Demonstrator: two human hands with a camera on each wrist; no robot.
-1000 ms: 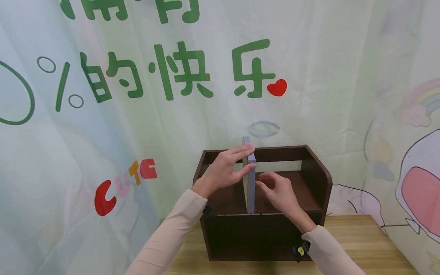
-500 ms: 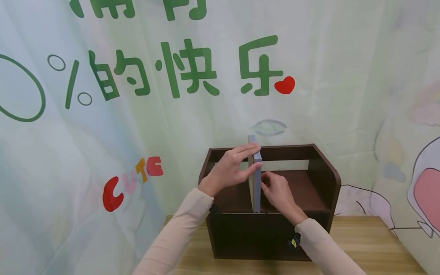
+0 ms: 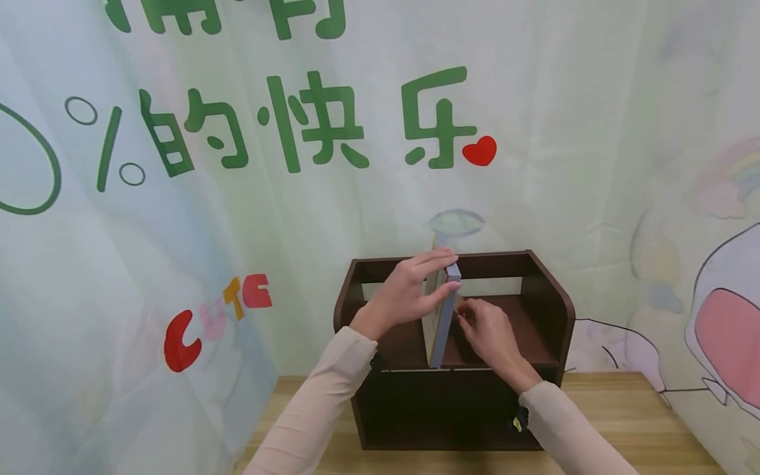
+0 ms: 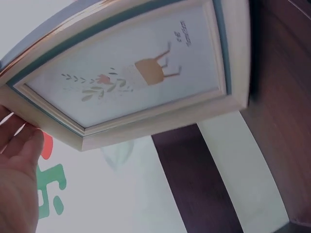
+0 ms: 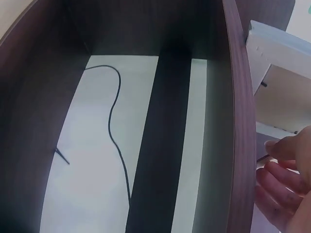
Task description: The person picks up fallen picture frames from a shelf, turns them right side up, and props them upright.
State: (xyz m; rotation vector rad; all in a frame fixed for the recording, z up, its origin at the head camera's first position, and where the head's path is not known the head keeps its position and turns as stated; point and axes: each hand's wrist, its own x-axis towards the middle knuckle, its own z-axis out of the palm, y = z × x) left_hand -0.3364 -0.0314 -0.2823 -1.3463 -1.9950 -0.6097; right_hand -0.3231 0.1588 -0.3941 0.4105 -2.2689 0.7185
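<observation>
A picture frame (image 3: 444, 330), edge-on in the head view, stands tilted on the upper board of a dark brown desk shelf (image 3: 537, 330). Its pale front, with a drawn animal and leaves, fills much of the left wrist view. My left hand (image 3: 404, 297) grips the frame's top corner, fingers over the top and thumb at the near edge. On the frame's back side, my right hand (image 3: 489, 333) pinches a thin stand leg (image 5: 264, 159) between thumb and fingers; most of that leg is hidden. The brown backing (image 5: 284, 99) shows in the right wrist view.
The shelf rests on a wood-grain table (image 3: 629, 415). Its right side panel (image 3: 552, 297) rises beside my right hand, and a back rail (image 3: 493, 266) runs behind the frame. A printed curtain (image 3: 380, 198) hangs behind. A thin dark line (image 5: 116, 136) shows through the lower opening.
The frame's top has leaned to the right with my left hand, while its bottom stays on the board. My right fingers have closed in behind the frame and now pinch the stand leg.
</observation>
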